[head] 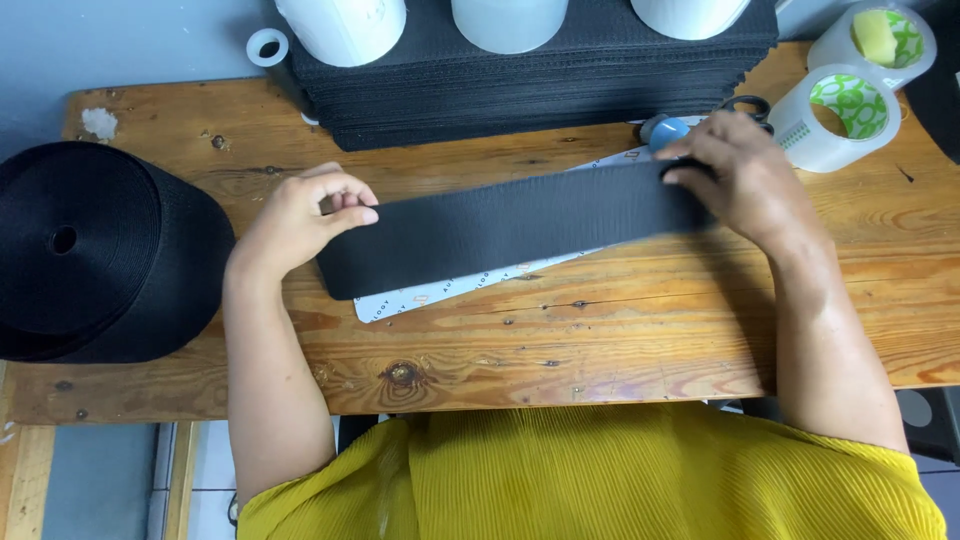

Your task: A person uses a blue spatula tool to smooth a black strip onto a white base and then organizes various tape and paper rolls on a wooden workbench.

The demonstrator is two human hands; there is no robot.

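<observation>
Nearest the camera: a yellow garment (590, 480), then the bare front of the wooden table (600, 350).

Mid-table: a black strip (500, 225) lies stretched flat, slightly tilted, over a white printed sheet (440, 290) whose lower edge shows beneath it. The left hand (300, 215) pinches the strip's left end between thumb and fingers. The right hand (740, 175) presses down on and grips the right end.

Judgement: the strip is being aligned against the sheet. Keep even tension at both ends, the strip flat and untwisted, and its edge true to the sheet.

Left: a large black roll (90, 250), apart from the hands. Right: two tape rolls (850, 110); scissors (745, 105) just beyond the right hand. Far edge: a black stack (520, 80) bearing white cylinders (345, 25).
</observation>
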